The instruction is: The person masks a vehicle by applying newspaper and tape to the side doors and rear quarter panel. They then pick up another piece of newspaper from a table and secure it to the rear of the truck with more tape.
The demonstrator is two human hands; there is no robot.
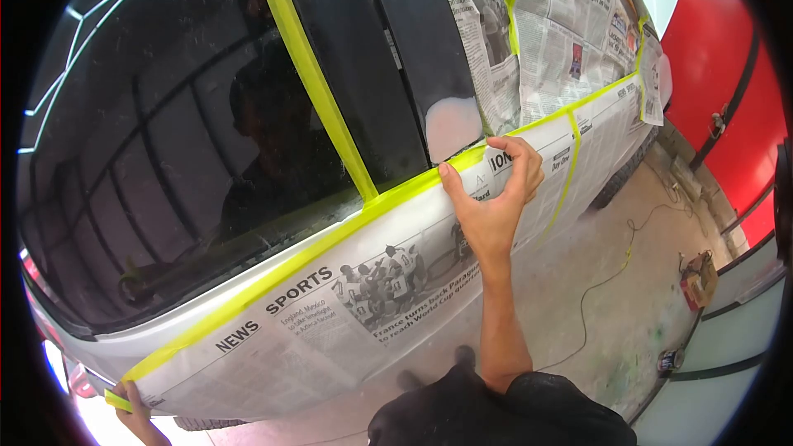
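Observation:
A strip of yellow-green masking tape runs along the white car door below the window, over the top edge of a newspaper sheet. At the lower left, my left hand is closed on a loose end of this tape near the sheet's corner. Further right, my right hand presses on the tape line with thumb and index fingertip apart. Its other fingers are curled, with nothing held in them. Just above it, a pale patch shows on the black door pillar.
Newspaper taped with masking tape covers the other window. A dark window fills the left. On the floor lie a cable, a brown box-like object and a small can. A red panel stands at right.

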